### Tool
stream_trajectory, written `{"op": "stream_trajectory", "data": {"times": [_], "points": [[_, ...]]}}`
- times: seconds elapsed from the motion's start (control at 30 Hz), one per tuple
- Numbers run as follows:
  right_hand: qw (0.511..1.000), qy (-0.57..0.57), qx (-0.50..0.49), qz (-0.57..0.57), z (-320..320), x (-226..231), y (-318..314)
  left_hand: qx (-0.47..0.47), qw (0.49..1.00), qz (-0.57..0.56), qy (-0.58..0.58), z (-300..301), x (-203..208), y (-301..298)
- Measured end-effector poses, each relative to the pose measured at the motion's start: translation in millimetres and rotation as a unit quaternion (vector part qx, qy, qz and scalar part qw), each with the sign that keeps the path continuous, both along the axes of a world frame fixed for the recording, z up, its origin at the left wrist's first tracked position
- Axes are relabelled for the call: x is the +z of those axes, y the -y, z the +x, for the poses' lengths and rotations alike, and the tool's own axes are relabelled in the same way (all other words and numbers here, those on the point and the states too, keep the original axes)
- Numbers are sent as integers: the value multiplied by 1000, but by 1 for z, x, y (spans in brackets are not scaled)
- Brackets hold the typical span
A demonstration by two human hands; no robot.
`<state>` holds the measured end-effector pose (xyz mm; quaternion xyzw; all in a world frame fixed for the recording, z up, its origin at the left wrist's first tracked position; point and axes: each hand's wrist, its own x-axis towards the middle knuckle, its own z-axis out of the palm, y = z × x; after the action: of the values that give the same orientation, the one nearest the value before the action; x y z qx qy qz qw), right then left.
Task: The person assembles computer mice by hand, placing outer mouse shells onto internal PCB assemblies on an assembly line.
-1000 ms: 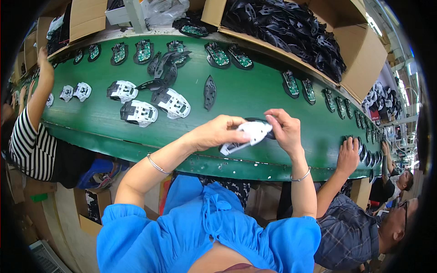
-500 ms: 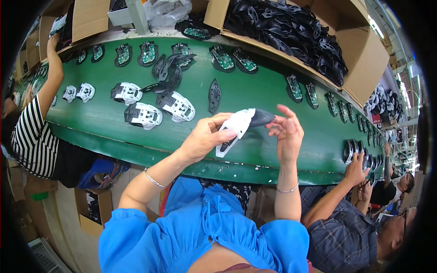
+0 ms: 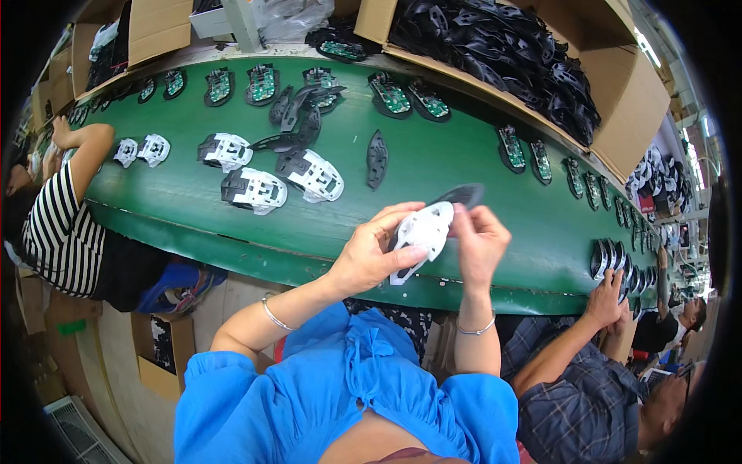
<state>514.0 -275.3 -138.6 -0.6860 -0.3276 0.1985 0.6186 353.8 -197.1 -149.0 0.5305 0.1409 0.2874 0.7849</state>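
Note:
A white plastic shell (image 3: 427, 230), shaped like a computer mouse cover, is in my left hand (image 3: 379, 246), its thumb on the near end and its fingers round the far side. A curved black plastic panel (image 3: 462, 195) sticks out at the shell's upper right end. My right hand (image 3: 479, 241) is closed, thumb and fingers pinching at the panel beside the shell. Those fingers partly hide where panel and shell meet. Beyond my hands, a loose leaf-shaped black panel (image 3: 376, 160) lies on the green work surface (image 3: 433, 155).
White-and-black shells (image 3: 311, 175) and stacked black panels (image 3: 297, 131) lie to the left. Mouse bases with green circuit boards (image 3: 389, 97) line the far side. An open carton (image 3: 630, 104) of black parts stands behind. Co-workers sit left, in a striped shirt (image 3: 58, 240), and right, in plaid (image 3: 572, 402).
My right hand has come in from spread fingers to a pinch at the black panel. The shell has turned and come slightly nearer. The left co-worker's arm has dropped from the carton.

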Motion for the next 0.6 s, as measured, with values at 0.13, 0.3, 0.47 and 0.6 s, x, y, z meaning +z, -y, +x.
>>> {"op": "stream_trajectory", "data": {"times": [0.13, 0.3, 0.47, 0.6], "points": [[993, -45, 40, 101, 10, 32, 17, 4, 993, -99, -57, -5, 0, -13], [986, 28, 161, -11, -24, 42, 15, 34, 991, -112, -64, 1, -9, -13], [975, 140, 170, -36, -29, 39, 4, 20, 993, -101, -63, 0, -12, -16], [973, 163, 158, -35, -33, 34, 1, 10, 992, -100, -76, -4, -4, -20]]}}
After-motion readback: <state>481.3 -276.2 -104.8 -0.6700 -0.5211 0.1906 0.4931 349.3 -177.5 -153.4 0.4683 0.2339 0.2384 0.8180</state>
